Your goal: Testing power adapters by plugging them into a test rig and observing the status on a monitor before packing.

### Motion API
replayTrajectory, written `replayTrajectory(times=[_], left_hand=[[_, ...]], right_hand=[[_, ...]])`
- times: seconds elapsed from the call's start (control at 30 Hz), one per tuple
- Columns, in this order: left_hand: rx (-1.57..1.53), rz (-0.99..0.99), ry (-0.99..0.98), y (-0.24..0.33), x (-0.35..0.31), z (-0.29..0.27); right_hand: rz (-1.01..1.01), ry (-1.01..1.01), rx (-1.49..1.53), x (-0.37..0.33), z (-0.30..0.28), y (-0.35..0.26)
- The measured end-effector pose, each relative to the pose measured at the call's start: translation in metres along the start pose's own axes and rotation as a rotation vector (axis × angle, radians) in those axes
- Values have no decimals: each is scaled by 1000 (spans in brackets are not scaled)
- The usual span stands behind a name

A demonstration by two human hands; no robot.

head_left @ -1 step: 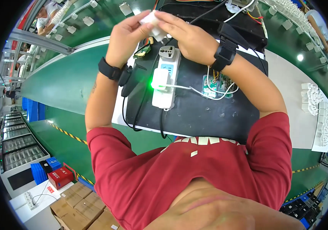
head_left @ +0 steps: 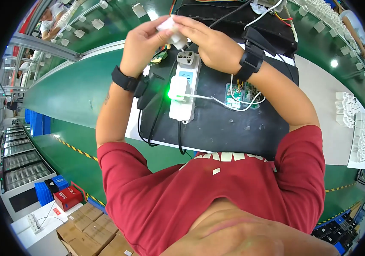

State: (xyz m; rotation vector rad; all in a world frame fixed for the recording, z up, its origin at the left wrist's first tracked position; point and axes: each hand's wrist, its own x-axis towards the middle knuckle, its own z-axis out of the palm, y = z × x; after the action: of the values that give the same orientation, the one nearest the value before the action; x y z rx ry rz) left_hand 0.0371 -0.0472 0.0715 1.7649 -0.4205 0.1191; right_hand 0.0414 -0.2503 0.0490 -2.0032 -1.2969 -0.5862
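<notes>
Both hands meet above the far end of the black mat. My left hand (head_left: 141,46) and my right hand (head_left: 215,47) pinch a white plug-in charger (head_left: 176,37) between their fingertips, its metal prongs angled down and toward me. Just below the prongs is the grey socket end (head_left: 186,57) of a white power strip (head_left: 181,112); whether they touch it I cannot tell. Another white charger (head_left: 177,87) sits in the strip beside a green glow, and a white cable (head_left: 208,97) runs from it to green circuit boards (head_left: 234,94) at the right.
Left of the strip's far end lie a small green board and wires (head_left: 160,56). A black box (head_left: 276,40) stands at the far right of the mat (head_left: 221,132). White chargers (head_left: 347,110) stand in rows on the right table. People work beyond the green conveyor belts (head_left: 73,94).
Both hands have shifted slightly toward me with the charger, bringing its prongs closer to the power strip's far end. The left wrist has moved a little to the right.
</notes>
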Motion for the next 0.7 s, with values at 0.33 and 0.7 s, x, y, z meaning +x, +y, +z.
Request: replayTrajectory(times=[0.33, 0.7], left_hand=[[190, 68, 19, -8, -13, 11], [633, 334, -112, -12, -20, 13]], right_hand=[[73, -7, 293, -17, 14, 3], [134, -53, 110, -36, 1, -3]])
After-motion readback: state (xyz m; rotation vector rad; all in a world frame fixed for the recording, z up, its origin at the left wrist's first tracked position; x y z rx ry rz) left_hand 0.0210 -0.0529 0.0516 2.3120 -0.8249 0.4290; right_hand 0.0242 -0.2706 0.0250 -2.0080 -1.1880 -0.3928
